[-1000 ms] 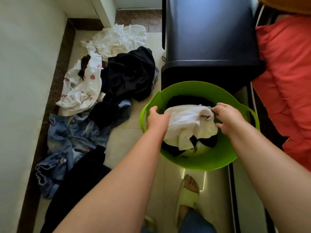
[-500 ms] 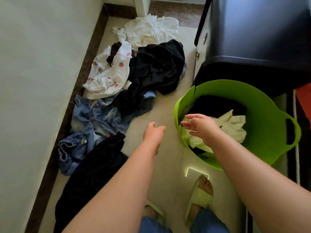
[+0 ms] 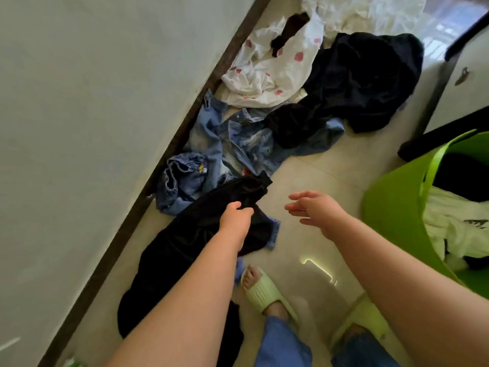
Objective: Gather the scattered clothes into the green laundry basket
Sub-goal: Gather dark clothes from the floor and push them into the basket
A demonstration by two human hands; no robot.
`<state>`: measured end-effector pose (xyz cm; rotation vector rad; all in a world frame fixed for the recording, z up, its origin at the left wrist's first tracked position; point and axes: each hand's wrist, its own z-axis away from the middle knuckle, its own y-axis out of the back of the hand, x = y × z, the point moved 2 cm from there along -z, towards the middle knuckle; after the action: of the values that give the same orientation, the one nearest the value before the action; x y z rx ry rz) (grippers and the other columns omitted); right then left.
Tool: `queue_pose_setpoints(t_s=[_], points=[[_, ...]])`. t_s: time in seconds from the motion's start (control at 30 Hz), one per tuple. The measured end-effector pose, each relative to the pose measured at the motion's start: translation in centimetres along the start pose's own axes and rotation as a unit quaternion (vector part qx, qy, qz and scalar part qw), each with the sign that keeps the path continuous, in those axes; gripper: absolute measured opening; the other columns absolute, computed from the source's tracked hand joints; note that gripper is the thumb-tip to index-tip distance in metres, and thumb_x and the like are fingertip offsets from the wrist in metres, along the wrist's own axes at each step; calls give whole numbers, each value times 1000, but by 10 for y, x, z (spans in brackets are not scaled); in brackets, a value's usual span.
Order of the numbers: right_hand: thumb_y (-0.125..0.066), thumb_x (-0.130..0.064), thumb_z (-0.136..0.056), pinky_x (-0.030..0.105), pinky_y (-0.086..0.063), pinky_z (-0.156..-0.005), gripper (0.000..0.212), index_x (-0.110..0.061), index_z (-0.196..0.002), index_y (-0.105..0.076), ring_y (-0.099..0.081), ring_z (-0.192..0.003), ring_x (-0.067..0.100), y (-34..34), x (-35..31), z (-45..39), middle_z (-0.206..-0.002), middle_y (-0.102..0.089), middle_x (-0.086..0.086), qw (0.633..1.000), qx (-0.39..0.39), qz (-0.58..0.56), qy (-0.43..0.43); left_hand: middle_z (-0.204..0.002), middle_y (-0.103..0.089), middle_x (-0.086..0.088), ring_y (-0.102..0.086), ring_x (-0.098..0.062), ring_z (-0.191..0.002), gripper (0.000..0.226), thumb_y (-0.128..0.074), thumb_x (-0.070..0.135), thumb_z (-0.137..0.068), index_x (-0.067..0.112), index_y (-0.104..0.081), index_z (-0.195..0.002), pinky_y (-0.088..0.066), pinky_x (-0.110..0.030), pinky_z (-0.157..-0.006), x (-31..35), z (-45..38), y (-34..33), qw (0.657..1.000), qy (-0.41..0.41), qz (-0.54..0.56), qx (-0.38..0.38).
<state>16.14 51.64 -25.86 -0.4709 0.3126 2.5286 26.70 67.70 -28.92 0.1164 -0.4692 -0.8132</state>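
Observation:
A long black garment (image 3: 185, 242) lies on the floor along the wall. My left hand (image 3: 236, 218) is down on its upper end, fingers curled into the cloth. My right hand (image 3: 313, 210) hovers open just to the right, above bare tile. The green laundry basket (image 3: 391, 207) stands at the right edge and holds white and black clothes. Beyond the black garment lie blue denim pieces (image 3: 225, 147), a dark navy garment (image 3: 357, 83), a white cloth with pink spots (image 3: 270, 72) and a plain white cloth (image 3: 370, 14).
A pale wall with a dark skirting board (image 3: 158, 176) runs diagonally on the left. A black-and-white cabinet (image 3: 460, 88) stands at the right behind the basket. My feet in pale green slippers (image 3: 267, 292) are on the tiled floor below the hands.
Both hands left the basket, leaving the white garment inside. The view swung left toward the pile. My left hand reached down onto the black garment; my right hand followed, open.

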Motion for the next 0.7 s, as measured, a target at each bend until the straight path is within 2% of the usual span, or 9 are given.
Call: queue_pose_setpoints(t_s=[0.1,0.23,0.33,0.4,0.5,0.6,0.63,0.7], points=[[-42,-4,-96,31,-47,-86,25,-13,-111,-60,-63,-99,19,-68,2,-23,-100,-71,5,999,-25,37,-12,-143,-46,-7,-50,-25,-122,53,-54,25,-95,22,-37,-146,-44,-35,-92,-32,-31,58,1000,20,-10,20],[-45,-4,-95,32,-45,-87,21,-16,-103,-60,-62,-94,18,-125,17,-58,-90,-70,0,996,-42,71,-33,-147,-41,-5,-50,-23,-116,55,-50,27,-97,23,-32,-149,-39,-29,-84,-72,-79,108,996,14,-84,28],[-41,-4,-96,32,-45,-88,24,-15,-105,-60,-61,-95,19,-143,28,-77,-95,-70,3,994,-43,95,-36,-152,-35,-6,-44,-27,-130,59,-49,29,-98,23,-26,-152,-39,-32,-93,-94,-109,129,988,12,-154,27],[-41,-2,-96,33,-45,-90,24,-14,-105,-60,-62,-96,21,-152,38,-93,-92,-70,4,992,-42,107,-45,-158,-22,-5,-38,-28,-136,59,-48,29,-99,22,-24,-153,-39,-32,-98,-106,-130,138,978,13,-209,26],[-39,0,-97,37,-45,-95,25,-12,-103,-60,-62,-103,26,-160,51,-116,-95,-69,7,990,-44,122,-54,-163,0,-7,-43,-30,-132,46,-47,26,-99,19,-41,-144,-41,-31,-88,-109,-159,142,953,1,-301,33],[-38,0,-98,34,-45,-88,25,-12,-101,-60,-61,-98,25,-164,55,-131,-97,-68,9,988,-34,135,-62,-161,13,-11,-61,-32,-103,29,-47,20,-98,16,-59,-124,-44,-32,-74,-98,-184,144,912,-8,-407,49],[-38,-1,-98,33,-45,-87,25,-12,-101,-60,-61,-96,23,-167,58,-139,-96,-68,9,988,-32,137,-64,-160,16,-12,-62,-32,-100,30,-46,20,-98,16,-60,-124,-46,-33,-75,-98,-196,144,894,-9,-447,42],[-38,-2,-98,32,-45,-87,25,-11,-102,-61,-61,-94,23,-170,60,-149,-94,-68,8,987,-28,143,-69,-160,15,-14,-61,-32,-105,32,-47,23,-98,18,-59,-127,-50,-36,-85,-98,-216,149,867,-10,-498,4]])
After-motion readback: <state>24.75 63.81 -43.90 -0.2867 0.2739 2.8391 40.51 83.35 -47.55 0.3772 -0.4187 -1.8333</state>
